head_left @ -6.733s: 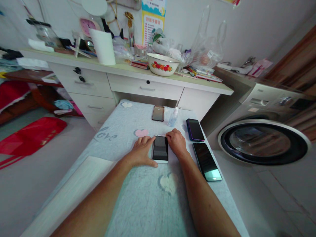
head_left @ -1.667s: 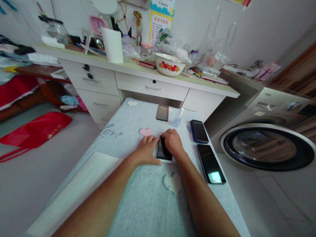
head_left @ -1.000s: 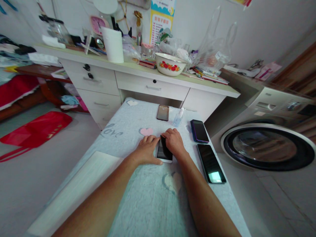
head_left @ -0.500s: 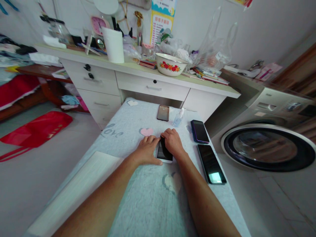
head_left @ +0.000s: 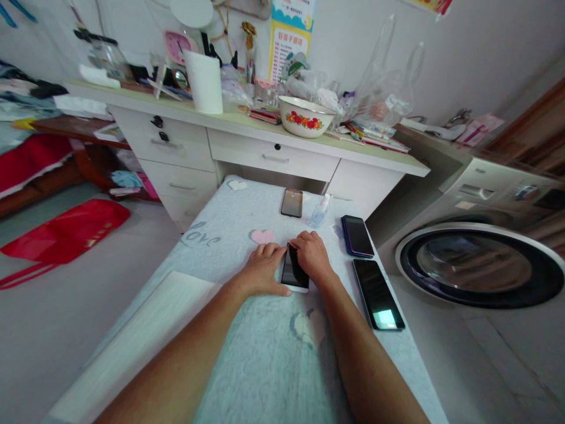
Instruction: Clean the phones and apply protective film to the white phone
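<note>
A white-edged phone with a dark screen (head_left: 294, 272) lies flat on the cloth-covered table (head_left: 265, 365). My left hand (head_left: 263, 270) rests along its left side, thumb at the bottom corner and fingers by the top, holding it. At the phone's top right, my right hand (head_left: 311, 254) has its fingers curled over the glass; whatever is between them is too small to make out. Beyond the hands are a brown phone case (head_left: 292, 202) and a small clear spray bottle (head_left: 318, 212). Two more dark phones, one upper (head_left: 357, 236) and one lower (head_left: 377, 294), lie along the right edge.
A pale board or strip (head_left: 141, 341) lies at the table's left. Behind stands a white desk (head_left: 273, 154) with a flowered bowl (head_left: 305, 116), a white roll (head_left: 203, 81) and plastic bags. A washing machine (head_left: 477, 259) stands right; a red bag (head_left: 70, 232) lies on the floor left.
My right hand has shifted slightly to the right over the phone, showing a little more of its upper screen. My left hand has stayed in place.
</note>
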A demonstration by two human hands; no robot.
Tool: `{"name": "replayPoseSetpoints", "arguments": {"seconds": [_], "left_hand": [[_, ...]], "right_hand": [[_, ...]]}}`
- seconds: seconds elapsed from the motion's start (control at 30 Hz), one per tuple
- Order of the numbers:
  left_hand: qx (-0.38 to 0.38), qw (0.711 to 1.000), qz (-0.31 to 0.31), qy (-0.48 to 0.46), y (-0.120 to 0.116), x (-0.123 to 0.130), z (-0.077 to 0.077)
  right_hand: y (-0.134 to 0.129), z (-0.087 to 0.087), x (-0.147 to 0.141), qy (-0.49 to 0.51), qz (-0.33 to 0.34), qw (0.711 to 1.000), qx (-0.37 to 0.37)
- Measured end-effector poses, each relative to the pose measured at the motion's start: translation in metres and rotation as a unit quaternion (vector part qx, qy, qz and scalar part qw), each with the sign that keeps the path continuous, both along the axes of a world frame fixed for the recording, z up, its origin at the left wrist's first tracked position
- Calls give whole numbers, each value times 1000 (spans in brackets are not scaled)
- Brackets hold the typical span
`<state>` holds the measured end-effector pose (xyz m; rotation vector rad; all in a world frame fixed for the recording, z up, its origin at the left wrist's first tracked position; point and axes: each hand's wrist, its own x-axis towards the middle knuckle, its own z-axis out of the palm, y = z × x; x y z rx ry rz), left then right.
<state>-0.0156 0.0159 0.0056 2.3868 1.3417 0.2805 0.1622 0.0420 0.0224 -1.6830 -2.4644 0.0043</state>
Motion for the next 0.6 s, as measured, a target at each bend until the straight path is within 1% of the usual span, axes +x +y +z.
{"name": "replayPoseSetpoints", "arguments": {"seconds": [0.2,0.37,0.47,0.6], "left_hand": [[0,1000,2,1,0,0,1],[3,1000,2,0,0,1,1],[7,1000,0,1,0,1,0],[11,1000,-2,0,0,1,-1]], "right_hand": [[-1,-2,6,9,-9,1000,24],[1,-5,-1,28,11,999,16],[1,-4,-7,27,24,999,9],[-1,-2,-8,11,22,1000,7]]}}
